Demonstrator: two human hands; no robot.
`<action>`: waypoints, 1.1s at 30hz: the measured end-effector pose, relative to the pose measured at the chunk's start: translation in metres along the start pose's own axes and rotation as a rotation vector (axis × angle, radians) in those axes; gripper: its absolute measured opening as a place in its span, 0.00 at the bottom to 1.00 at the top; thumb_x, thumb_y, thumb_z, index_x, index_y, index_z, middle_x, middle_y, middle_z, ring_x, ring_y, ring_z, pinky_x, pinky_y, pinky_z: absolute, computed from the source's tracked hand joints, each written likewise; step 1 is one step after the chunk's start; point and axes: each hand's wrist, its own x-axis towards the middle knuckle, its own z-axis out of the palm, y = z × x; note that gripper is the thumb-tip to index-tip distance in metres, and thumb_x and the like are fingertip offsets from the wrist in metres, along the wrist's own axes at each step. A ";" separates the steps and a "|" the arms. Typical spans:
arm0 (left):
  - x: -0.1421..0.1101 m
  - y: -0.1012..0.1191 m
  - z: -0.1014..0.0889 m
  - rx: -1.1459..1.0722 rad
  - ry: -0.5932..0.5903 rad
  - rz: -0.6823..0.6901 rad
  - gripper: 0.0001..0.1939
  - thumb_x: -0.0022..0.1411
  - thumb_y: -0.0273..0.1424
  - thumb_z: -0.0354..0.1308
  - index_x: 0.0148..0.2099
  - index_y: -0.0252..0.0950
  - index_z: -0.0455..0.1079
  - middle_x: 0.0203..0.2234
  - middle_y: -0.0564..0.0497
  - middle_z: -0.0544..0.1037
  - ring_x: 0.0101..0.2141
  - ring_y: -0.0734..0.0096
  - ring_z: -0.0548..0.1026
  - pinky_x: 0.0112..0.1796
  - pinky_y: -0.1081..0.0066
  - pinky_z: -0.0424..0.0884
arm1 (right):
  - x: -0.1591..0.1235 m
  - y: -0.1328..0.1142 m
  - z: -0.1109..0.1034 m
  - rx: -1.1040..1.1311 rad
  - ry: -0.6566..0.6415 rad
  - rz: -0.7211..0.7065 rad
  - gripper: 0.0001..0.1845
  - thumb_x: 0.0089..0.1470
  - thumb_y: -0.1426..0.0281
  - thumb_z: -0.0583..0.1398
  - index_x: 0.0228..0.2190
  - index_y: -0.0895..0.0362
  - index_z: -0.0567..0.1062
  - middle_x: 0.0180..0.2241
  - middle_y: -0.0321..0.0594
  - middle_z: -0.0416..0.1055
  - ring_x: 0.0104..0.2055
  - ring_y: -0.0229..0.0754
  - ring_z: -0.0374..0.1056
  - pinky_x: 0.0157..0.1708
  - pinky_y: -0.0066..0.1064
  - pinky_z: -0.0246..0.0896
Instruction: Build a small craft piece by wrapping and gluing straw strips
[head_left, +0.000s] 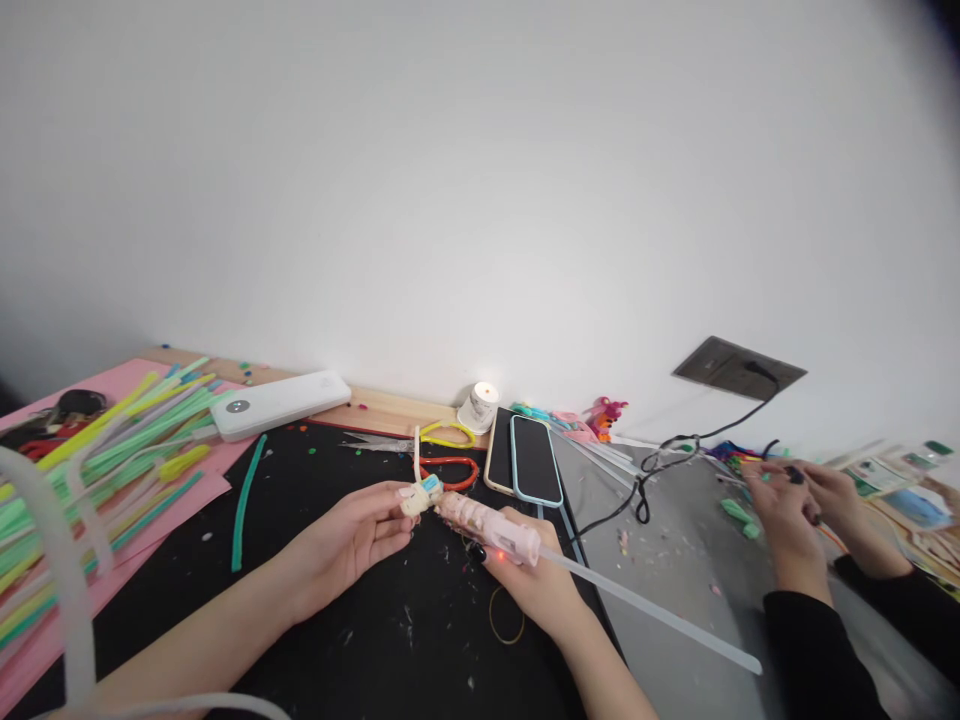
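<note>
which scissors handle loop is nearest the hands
The orange-red loop: it lies just beyond the pink glue gun in the right hand, while the yellow loop sits farther back, toward the wall.

A pink glue gun [491, 528] is held slanting in midair, 1 long translucent stick [652, 592] jutting from its back; its tip perhaps touches a small cream craft piece [414, 499], blue-patched.
</note>
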 end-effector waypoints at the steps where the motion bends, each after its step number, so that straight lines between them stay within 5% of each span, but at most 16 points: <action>1: 0.000 0.000 0.000 0.006 -0.001 0.002 0.07 0.54 0.25 0.62 0.37 0.36 0.74 0.25 0.53 0.78 0.27 0.77 0.76 0.31 0.79 0.74 | 0.000 0.000 0.000 0.019 -0.010 0.007 0.12 0.47 0.72 0.57 0.19 0.54 0.58 0.19 0.29 0.54 0.20 0.34 0.52 0.20 0.27 0.49; 33: 0.001 0.000 -0.004 -0.002 0.016 0.019 0.08 0.53 0.26 0.62 0.38 0.39 0.74 0.27 0.54 0.78 0.29 0.75 0.77 0.34 0.78 0.73 | -0.001 0.004 0.000 -0.018 0.003 0.014 0.11 0.47 0.71 0.57 0.19 0.54 0.60 0.19 0.30 0.57 0.20 0.35 0.55 0.21 0.27 0.52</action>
